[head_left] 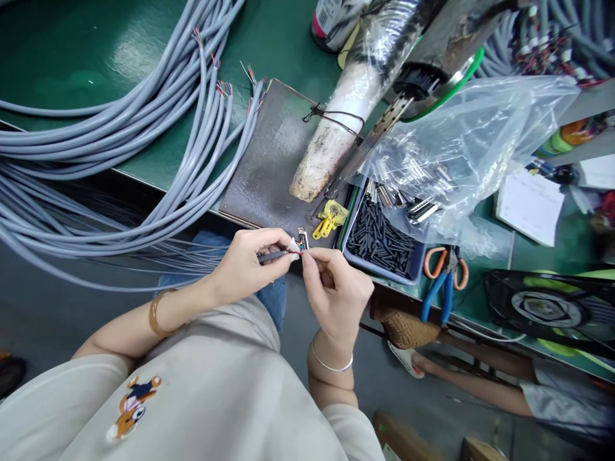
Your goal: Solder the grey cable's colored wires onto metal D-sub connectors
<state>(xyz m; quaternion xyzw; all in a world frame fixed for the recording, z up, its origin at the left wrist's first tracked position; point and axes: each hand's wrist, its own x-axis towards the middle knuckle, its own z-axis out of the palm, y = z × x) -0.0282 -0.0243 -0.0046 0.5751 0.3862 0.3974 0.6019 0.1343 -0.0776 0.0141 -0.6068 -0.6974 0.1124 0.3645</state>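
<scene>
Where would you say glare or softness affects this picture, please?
Head view: a pale glare patch on the green tabletop, upper left; head view: bright reflections across the clear plastic bag; head view: the far right edge looks soft, while the left hand and right hand read fairly clearly.

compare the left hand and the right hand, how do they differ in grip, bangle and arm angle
The left hand holds a dark grey cable, while the right hand appears to pinch a thin red wire. The left wrist wears a broad amber bangle; the right, a thin silvery bangle. The left forearm slants in, while the right rises more steeply. Both hands work close together beside a small connector.
</scene>
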